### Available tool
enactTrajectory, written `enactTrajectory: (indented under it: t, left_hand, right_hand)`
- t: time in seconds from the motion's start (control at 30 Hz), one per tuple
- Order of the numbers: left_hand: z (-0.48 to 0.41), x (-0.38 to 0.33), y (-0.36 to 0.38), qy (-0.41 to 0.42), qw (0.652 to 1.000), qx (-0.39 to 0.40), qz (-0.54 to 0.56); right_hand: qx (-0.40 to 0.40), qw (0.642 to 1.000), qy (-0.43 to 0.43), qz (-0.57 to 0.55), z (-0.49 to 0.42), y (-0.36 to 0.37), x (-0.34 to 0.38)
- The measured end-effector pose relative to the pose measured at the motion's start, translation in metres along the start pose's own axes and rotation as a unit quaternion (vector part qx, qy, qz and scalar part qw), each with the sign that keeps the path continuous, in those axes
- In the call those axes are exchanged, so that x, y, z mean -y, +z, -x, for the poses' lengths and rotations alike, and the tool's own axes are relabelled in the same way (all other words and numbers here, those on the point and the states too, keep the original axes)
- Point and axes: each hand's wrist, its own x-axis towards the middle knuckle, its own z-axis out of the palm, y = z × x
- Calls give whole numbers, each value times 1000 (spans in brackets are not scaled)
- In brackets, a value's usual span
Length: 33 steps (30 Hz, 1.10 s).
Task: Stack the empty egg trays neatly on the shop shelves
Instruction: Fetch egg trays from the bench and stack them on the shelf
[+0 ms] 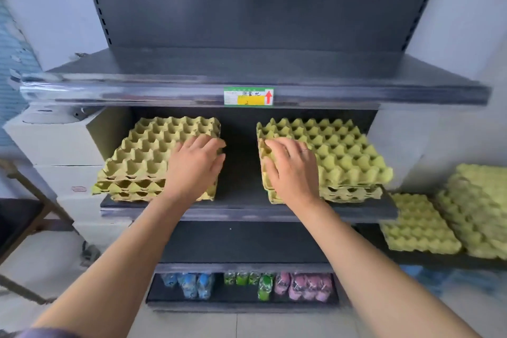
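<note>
Hands first: the left hand [196, 164] lies palm down on the near right corner of the left stack of egg trays [145, 153], fingers spread and nearly straight, their tips reaching the stack's right edge; it is open and presses on the top tray, gripping nothing. The right hand [292, 170] lies palm down on the left side of the right stack of egg trays [345, 156], fingers lightly bent over the top tray, thumb at the tray's left rim, a ring [304, 150] on one finger; it too rests open. Both bare forearms reach in from the near edge.

Both stacks sit on the dark middle shelf [247, 212], a few yellow-green pulp trays each, apart from one another with bare shelf between them. The right stack's lower trays stick out a little at the near edge.

Above, the upper shelf [137, 90] carries a price label [248, 96] with a red arrow on its front rail. Below, the bottom shelf holds wrapped bottles: blue bottles [192, 284], green bottles [262, 285], pink bottles [307, 285]. To the right, on a low ledge, lie more egg trays [419, 228] beside a taller pile [480, 206]. White boxes [65, 143] stand at the left
</note>
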Motion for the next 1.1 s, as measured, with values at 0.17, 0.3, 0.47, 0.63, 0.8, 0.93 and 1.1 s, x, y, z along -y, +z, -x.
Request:
enactTrajectory:
  t: [0.17,0.3,0.47,0.63,0.8,0.93,1.1]
  left_hand:
    - [-13,-124,-4,97,994,-27,37]
    - [-16,-207,10,154,985,-24,70]
    - [-32,-293,50,217,970,14,111]
    - [-67,-382,109,248,954,47,164]
    - [-111,-463,176,256,928,173,206]
    - [-144,-521,221,279,909,255,178]
    - [-161,-567,278,252,899,315,170]
  right_hand:
    - [-12,998,20,52,47,-86,-86]
    - [3,993,53,103,88,-138,-153]
    - [28,982,121,142,127,-175,-238]
    - [64,968,172,174,149,-190,-329]
    - [161,943,222,187,164,-196,-426]
    - [255,909,278,176,175,-206,-498]
    - [328,870,344,130,196,-198,-578]
